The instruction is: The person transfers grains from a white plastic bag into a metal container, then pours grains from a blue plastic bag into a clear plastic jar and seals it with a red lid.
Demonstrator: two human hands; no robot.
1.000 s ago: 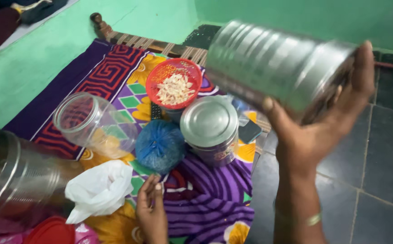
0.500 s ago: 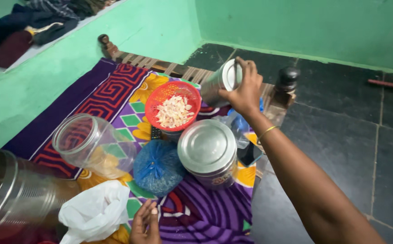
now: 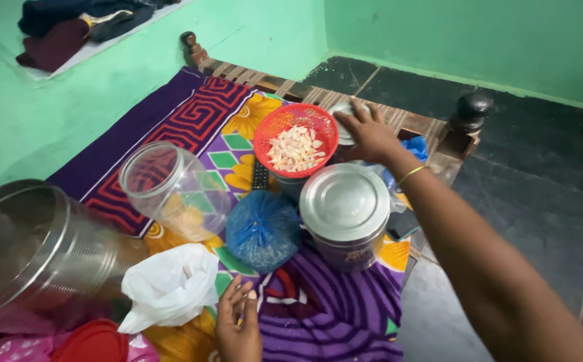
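Now right hand [image 3: 370, 134] atop steel tin [image 3: 342, 114] — upright, long axis vertical, grip spread over lid — left hand [image 3: 239, 323] slack on mat [image 3: 318, 315].

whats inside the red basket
The red basket holds a loose pile of pale, off-white pieces over its middle. The mesh bottom beneath the pile is covered, and what the basket rests on is mostly hidden too.

The right hand [image 3: 370, 134] rests on top of a steel tin [image 3: 342, 121] at the far edge of the patterned cloth [image 3: 318, 315], just right of a red basket [image 3: 296, 139] of pale pieces. The left hand [image 3: 239, 325] lies near, beside a white bag [image 3: 170, 285]. A lidded tin [image 3: 345, 211] and blue bag [image 3: 262, 230] sit between.
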